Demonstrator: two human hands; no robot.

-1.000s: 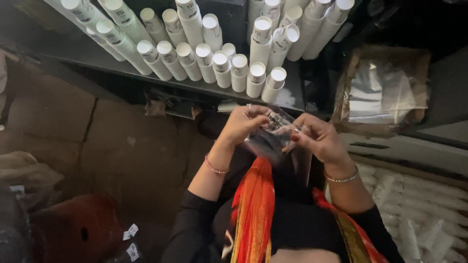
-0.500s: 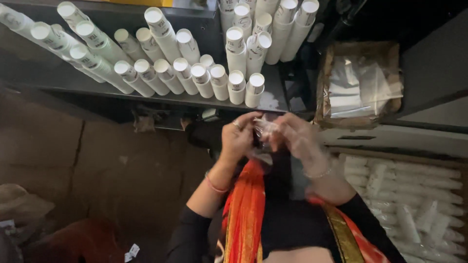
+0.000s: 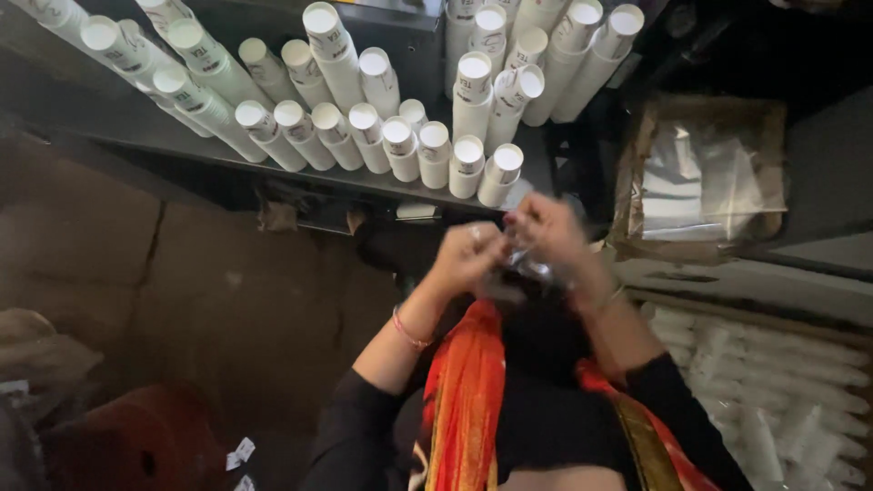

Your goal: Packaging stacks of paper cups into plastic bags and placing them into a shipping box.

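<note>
left hand point(image 3: 468, 259): curled shut, fingertips pinching the left edge of the bag point(image 3: 527, 268); red thread band on the wrist
right hand point(image 3: 546, 227): also closed, gripping the bag's top-right part from above; metal bangle on that wrist
bag: small clear plastic pouch, crinkled and glossy, held up at chest level between both hands, below the front edge of the shelf point(image 3: 300, 173); motion blur, contents not readable
relation: bag sits right between the fingertips, both hands touching it; right hand rides slightly higher and farther forward, left a bit lower; long axis too crumpled and blurred to call
tubes point(image 3: 364, 132): white tubes with flat round caps, smooth, standing upright in rows on the dark shelf, just beyond the hands; nearest ones just above the knuckles, not touching
box point(image 3: 700, 173): brown cardboard carton to the right, lined with shiny clear film, near the right hand but apart
tray point(image 3: 764, 382): lower right, more white tubes lying flat
scarf point(image 3: 464, 400): orange-red cloth hanging down the front, over black sleeves
</note>
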